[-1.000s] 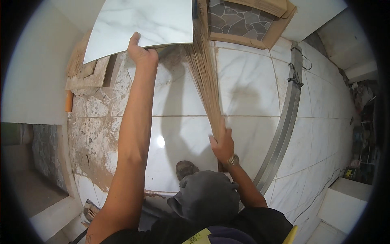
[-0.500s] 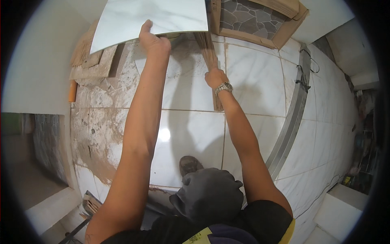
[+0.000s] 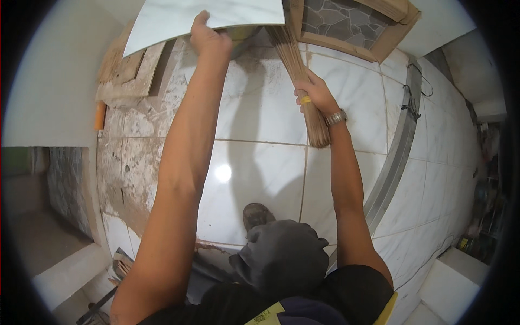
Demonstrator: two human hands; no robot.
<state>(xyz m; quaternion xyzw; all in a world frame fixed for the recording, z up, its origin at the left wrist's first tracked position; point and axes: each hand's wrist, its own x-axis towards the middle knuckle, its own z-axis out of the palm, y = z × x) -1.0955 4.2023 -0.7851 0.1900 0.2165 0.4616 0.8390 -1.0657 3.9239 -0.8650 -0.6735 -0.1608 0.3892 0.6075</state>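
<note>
In my left hand [image 3: 211, 40] is the near edge of a large white marbled tile [image 3: 244, 12], the thumb lying on its top face and the other fingers underneath. The tile is tilted and raised off the floor; its far part leaves the picture. My right hand [image 3: 319, 96] is closed round a stick broom [image 3: 316, 129], a bundle of thin brown sticks bound with a yellow band. The broom slants from the lower right toward the tile, and its far end passes behind the tile's right corner. A partly hidden greenish round container [image 3: 246, 35] shows below the tile edge.
White floor tiles [image 3: 260, 173] lie beneath me, with mortar-stained ones [image 3: 143, 122] at left. Dusty boards [image 3: 130, 70] and an orange cylinder [image 3: 100, 116] are beside the left wall. An open cardboard box [image 3: 374, 53] stands at the back; a long metal bar [image 3: 398, 141] lies at right.
My right hand has gone from resting on the broom to gripping it, and the broom has been lifted and swung right. The tile has shifted slightly up in the picture, still in my left hand.
</note>
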